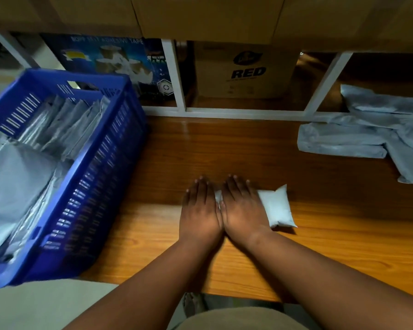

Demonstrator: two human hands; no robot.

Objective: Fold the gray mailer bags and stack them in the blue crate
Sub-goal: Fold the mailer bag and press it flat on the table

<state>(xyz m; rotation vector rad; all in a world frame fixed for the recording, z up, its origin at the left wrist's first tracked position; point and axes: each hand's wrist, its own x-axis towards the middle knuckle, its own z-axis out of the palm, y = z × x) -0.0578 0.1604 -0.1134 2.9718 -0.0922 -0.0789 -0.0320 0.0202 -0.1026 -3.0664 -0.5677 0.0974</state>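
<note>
Both hands, left hand (199, 210) and right hand (242, 208), are lying flat with straight fingers, pressing the folded bag (275, 207) onto the bench (332, 234) right of the crate (100, 163), so lifting it leftward into that crate is probably coming next.

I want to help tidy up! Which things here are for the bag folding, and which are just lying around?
For the job:
folded bag under both flat hands
loose gray bags waiting on the right
blue crate holding folded bags

Just lying around:
tape box
RED carton
</note>
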